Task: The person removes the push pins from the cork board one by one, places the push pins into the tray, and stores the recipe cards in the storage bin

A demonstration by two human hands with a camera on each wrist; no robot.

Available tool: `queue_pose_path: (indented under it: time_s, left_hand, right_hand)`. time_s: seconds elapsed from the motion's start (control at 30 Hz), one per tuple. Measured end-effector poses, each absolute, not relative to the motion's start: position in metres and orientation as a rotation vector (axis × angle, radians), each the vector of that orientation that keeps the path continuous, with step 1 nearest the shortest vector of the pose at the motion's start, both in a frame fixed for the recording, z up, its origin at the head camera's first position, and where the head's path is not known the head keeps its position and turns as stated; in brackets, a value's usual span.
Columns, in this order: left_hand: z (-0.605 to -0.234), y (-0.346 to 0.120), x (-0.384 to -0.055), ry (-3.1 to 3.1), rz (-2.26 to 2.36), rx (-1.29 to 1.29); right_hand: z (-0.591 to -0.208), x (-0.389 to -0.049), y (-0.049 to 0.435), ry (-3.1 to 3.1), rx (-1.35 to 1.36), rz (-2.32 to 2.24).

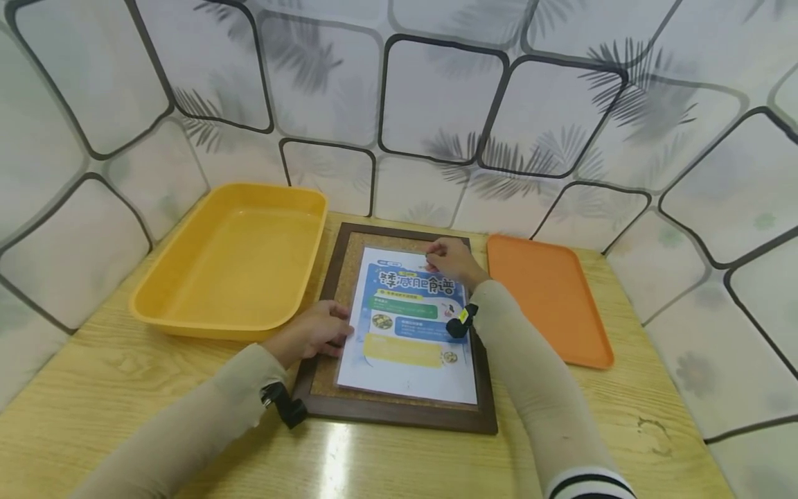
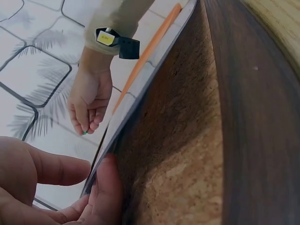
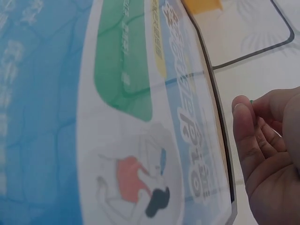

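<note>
A laminated sheet (image 1: 408,378) printed with a blue, green and yellow poster lies over a cork board (image 1: 399,414) with a dark brown frame. At its left edge, my left hand (image 1: 321,330) pinches the sheet between thumb and finger. The left wrist view shows that edge raised off the cork (image 2: 187,154). Above the sheet's top right part is my right hand (image 1: 457,259). Its thumb and fingertip pinch a tiny green object (image 3: 251,101), mostly covered by the fingers, so its kind is hidden. In the right wrist view this hand stands apart from the sheet.
A deep yellow tray (image 1: 227,326) stands left of the board, close to my left forearm. To the right lies a flat orange tray (image 1: 548,298), partly behind my right forearm. The wooden table (image 1: 374,464) meets patterned walls (image 1: 430,104) at the back and sides.
</note>
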State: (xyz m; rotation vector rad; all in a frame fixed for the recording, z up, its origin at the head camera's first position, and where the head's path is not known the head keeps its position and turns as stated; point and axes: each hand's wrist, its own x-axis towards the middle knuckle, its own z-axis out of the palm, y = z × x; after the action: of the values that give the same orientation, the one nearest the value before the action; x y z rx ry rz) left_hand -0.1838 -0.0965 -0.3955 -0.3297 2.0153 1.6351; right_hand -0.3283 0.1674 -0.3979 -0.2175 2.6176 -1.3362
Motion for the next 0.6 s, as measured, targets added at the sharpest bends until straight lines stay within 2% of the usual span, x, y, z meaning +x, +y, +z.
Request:
queue_pose_path:
  time_s: [0.6]
  left_hand:
    - [-0.396,-0.095,-0.187,2.045,1.696,-0.285]
  right_hand:
    - [-0.386,-0.319,0.186,2.630,-0.201,-1.317]
